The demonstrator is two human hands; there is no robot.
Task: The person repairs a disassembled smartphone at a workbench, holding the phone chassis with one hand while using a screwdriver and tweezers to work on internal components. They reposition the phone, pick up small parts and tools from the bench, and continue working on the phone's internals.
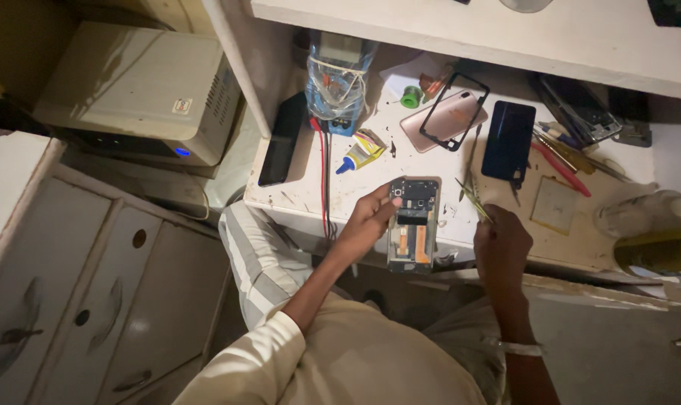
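Fingers (389,204) of my left hand (366,223) grip the opened phone (413,223) by its edge, at the desk (310,196) front. Right hand (502,244) clenched around tweezers (473,199), just beside the phone.

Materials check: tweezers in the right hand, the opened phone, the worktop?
Tweezers: probably metal, thin with a yellowish sheen. Opened phone: dark frame, likely plastic or metal, unclear; orange strips look like flex film or copper. Worktop: white, matte, scuffed and stained; probably painted or laminated board.
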